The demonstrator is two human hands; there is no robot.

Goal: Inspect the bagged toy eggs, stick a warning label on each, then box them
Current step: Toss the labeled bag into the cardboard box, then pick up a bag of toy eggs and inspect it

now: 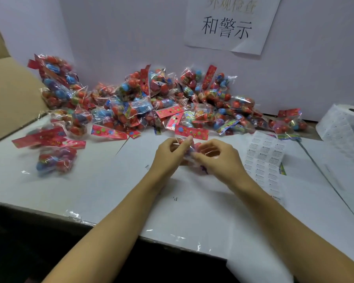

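Mid-desk, just ahead of the person, both hands meet on one bag of toy eggs. Left hand has its fingers curled round the bag's left side, thumb and fingertips pinching the clear film near the top. Right hand curls round the right side, fingers bent over the eggs. Bag is mostly hidden between the hands; cannot tell whether it touches the desk.

Heap of bagged eggs runs along the desk's far edge against the white back wall, red header cards sticking out at all angles. One separate bag lies near the left edge, blurred, with loose red cards just beyond it.

Sheet of warning labels lies flat just right of the right hand, trailing toward the near edge. Label roll sits at the far right corner, well apart from the hands.

Cardboard box stands off the left edge, flap open. Paper sign with printed characters is stuck on the back wall above the heap.
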